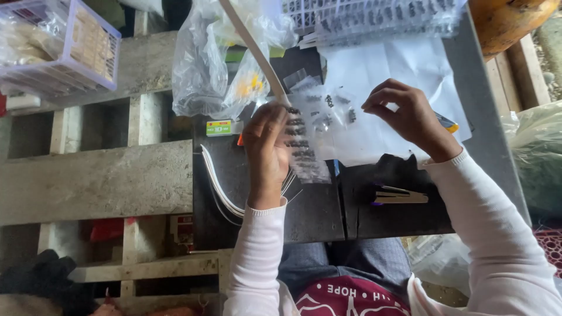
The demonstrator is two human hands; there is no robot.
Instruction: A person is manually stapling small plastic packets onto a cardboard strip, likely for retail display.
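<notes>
On the dark work board (316, 216) in front of us, we are gripping a clear plastic strip of small black pieces (300, 143) with our left hand (266, 146), fingers closed along its left edge. Our right hand (407, 114), right of the strip, is pinching its fingertips together; what they hold we cannot tell. We are judging the strip light, limp and slippery, best taken by its edges. Under the strip, white paper (374, 76) is covering the board. Right of the strip and nearer us, a stapler (398, 196) is lying. Left of it, white cords (219, 187) are trailing, and crumpled clear bags (216, 58) are crowding the far side.
</notes>
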